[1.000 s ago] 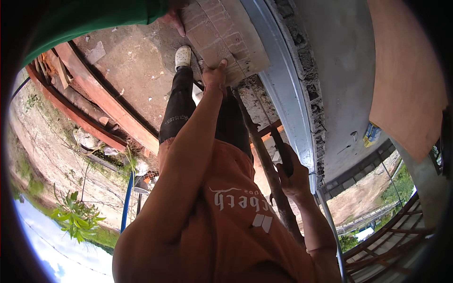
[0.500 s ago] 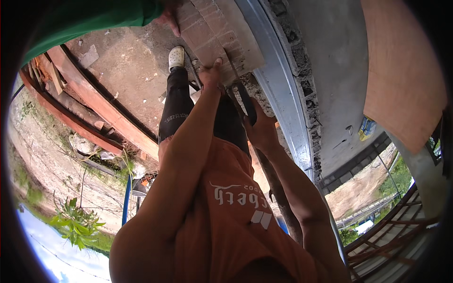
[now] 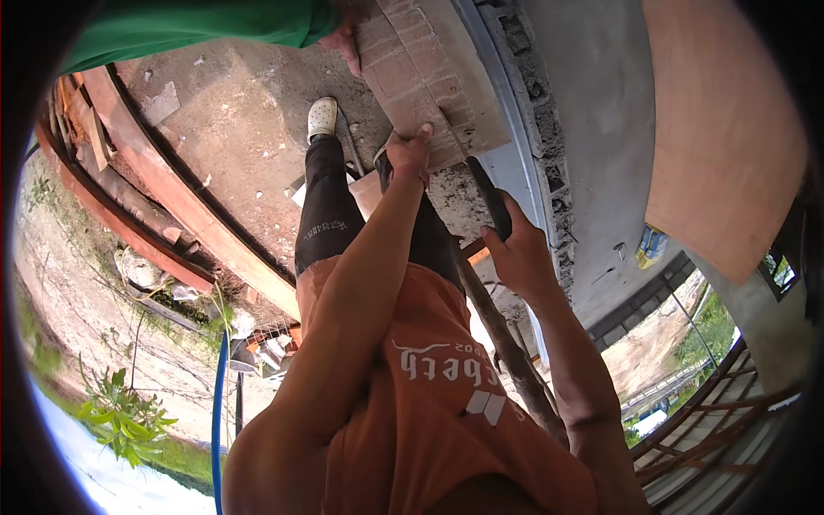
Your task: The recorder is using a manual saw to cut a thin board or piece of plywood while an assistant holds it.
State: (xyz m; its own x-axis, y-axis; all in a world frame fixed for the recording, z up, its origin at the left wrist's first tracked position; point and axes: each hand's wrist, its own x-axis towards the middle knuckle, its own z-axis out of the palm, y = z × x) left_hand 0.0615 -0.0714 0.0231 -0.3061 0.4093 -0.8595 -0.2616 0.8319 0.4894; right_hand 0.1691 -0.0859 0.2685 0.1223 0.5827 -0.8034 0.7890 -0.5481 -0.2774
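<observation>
A flat brownish board (image 3: 429, 64) with pale smears lies in front of me, a long straight line running along it. My left hand (image 3: 408, 151) is closed on its near edge, thumb on top. In my right hand (image 3: 518, 257) is the dark handle of a handsaw (image 3: 489, 199), seen nearly edge-on. Its thin blade meets the board at the near end of the line, just right of my left thumb. Another person's hand (image 3: 343, 43), below a green sleeve (image 3: 206, 34), rests at the board's far left edge.
A rough block wall edge (image 3: 549, 146) and a metal channel (image 3: 525, 163) run along the right. Long reddish planks (image 3: 172, 172) lie on the left. A wooden pole (image 3: 506, 348) slants beside my right side. A pale clog (image 3: 322, 117) stands on the dirt floor (image 3: 249, 112).
The board and both my hands sit farther right in view. My right hand has shifted right and slightly nearer with the saw. The other person's hand has moved right along with the board.
</observation>
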